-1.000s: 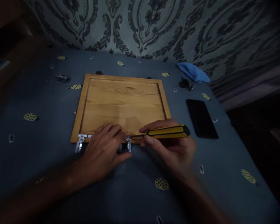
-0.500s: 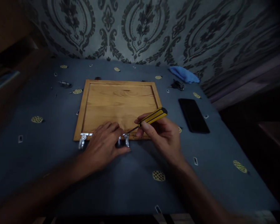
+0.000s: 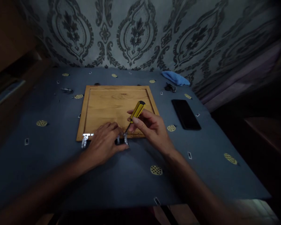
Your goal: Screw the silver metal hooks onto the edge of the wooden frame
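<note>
A wooden panel (image 3: 114, 106) with a raised frame lies flat on the blue cloth. A metal hook rail (image 3: 86, 138) sits along its near edge. My left hand (image 3: 105, 143) lies over the middle of that rail, fingers curled down on it. My right hand (image 3: 150, 126) grips a yellow and black screwdriver (image 3: 135, 113), held steeply with the tip down at the rail's right end (image 3: 125, 136).
A black phone (image 3: 185, 114) lies right of the panel. A blue rag (image 3: 175, 78) and a dark bunch of keys (image 3: 170, 87) sit at the back right. Small metal parts (image 3: 66, 90) lie at the back left. The patterned wall stands behind; the cloth's near edge is close.
The screwdriver has swung from lying almost flat to standing steeply, its tip staying at the rail's right end. My left hand has stayed on the rail. The view has pulled back.
</note>
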A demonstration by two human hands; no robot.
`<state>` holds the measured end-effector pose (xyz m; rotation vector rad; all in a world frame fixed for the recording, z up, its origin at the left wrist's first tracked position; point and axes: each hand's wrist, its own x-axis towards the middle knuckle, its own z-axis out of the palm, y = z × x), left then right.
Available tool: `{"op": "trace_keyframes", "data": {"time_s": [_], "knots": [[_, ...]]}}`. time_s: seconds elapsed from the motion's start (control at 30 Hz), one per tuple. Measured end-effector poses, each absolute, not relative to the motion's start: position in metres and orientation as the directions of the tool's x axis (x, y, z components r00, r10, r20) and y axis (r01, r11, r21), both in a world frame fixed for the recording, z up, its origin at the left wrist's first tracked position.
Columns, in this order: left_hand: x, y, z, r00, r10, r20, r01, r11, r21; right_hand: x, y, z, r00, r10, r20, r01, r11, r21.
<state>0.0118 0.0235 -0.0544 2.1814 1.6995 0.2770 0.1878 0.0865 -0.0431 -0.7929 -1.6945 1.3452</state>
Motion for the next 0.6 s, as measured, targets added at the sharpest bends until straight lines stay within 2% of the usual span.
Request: {"op": "trace_keyframes", "data": {"time_s": [0.27,0.47,0.6], "knots": [[0.012,0.024,-0.056,0.250,0.967,-0.050,0.883,-0.207,0.422,0.177,0.089,-0.046,-0.449,0.879,0.160,-0.021,0.169,-0.985],[0.011,0.024,-0.058,0.247,0.969,-0.030,0.894,-0.216,0.392,0.182,0.091,-0.042,-0.513,0.837,0.192,-0.047,0.196,-0.979],[0.011,0.024,-0.059,0.258,0.966,-0.032,0.894,-0.226,0.386,0.184,0.092,-0.045,-0.473,0.856,0.208,-0.071,0.198,-0.978]]}}
